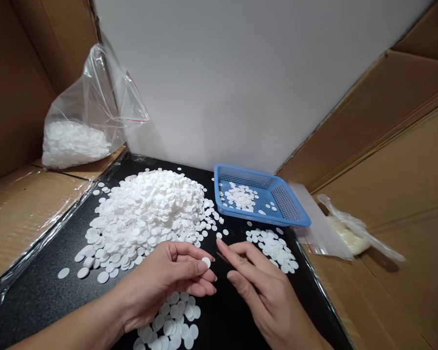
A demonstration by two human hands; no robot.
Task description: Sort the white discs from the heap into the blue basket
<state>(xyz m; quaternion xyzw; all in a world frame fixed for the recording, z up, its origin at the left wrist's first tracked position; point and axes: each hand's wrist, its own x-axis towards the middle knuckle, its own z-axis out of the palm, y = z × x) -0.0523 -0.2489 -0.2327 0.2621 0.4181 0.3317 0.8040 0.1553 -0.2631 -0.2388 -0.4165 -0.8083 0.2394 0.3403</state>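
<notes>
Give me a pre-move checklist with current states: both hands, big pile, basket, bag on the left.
1. Left hand has a white disc pinched at thumb and fingers: ok.
2. Right hand clear of that disc: ok.
3. Right hand holding nothing: cannot tell, fingertips are shadowed.
4. Blue basket upright, top uncovered: ok.
5. Large pile free of strays: not ok, loose discs lie around it.
6. Clear bag sealed: cannot tell.
</notes>
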